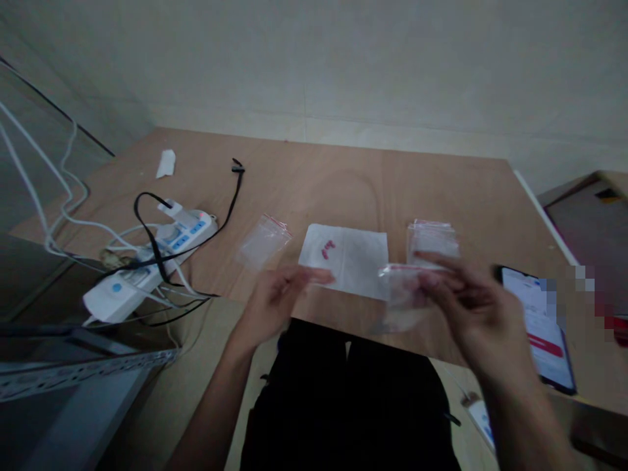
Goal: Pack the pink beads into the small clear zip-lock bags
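Observation:
In my right hand (471, 301), thumb and fingers pinch a clear zip-lock bag (400, 304) with a reddish strip along its top edge. It hangs just above the table's front edge and looks flat. My left hand (282, 294) has its fingers stretched out toward the right, over the lower left edge of a white paper sheet (360, 258). Nothing shows between those fingers. Several small dark-pink pieces (328, 248) lie on the left part of the sheet. A stack of clear zip-lock bags (434, 237) sits beyond my right hand. Another clear bag (267, 239) lies left of the paper.
A white power strip (118, 297) with plugs and tangled cables stands at the left. A black cable (233, 206) runs across the wooden table (333, 170). A white scrap (167, 163) lies far left. A lit phone (532, 320) rests at the right edge.

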### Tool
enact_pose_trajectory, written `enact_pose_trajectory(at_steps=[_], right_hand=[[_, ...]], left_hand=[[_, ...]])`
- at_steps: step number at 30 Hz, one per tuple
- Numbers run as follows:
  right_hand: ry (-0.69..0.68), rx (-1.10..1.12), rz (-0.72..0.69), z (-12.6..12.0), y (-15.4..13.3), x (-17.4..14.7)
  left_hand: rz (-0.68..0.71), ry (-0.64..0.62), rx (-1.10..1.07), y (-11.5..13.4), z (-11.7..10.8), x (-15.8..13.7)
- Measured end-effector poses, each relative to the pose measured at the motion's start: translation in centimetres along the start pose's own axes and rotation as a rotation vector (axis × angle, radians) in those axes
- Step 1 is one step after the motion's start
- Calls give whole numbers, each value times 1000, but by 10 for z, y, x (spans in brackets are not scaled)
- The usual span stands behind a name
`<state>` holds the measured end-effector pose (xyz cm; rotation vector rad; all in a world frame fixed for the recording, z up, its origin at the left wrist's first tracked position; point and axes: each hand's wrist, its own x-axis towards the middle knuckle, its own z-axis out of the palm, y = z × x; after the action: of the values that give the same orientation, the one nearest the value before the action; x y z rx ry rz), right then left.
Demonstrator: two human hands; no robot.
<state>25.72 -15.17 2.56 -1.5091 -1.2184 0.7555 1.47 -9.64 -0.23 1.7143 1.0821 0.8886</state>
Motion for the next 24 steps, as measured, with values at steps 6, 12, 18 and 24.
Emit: enact_pose_trajectory(at_steps=[6, 12, 18, 24], right_hand=[[278, -368, -1, -52, 35, 69], [375, -703, -224, -31, 52, 90], [-198, -604, -468, 63, 50, 79], [-403, -665, -481, 101, 55, 92]], left_hand=[[-117, 503, 617, -57, -40, 39], [-103, 395, 851, -66, -39, 54], [-31, 402, 940, -64, -33, 52], [-31, 238, 932, -61, -37, 59]])
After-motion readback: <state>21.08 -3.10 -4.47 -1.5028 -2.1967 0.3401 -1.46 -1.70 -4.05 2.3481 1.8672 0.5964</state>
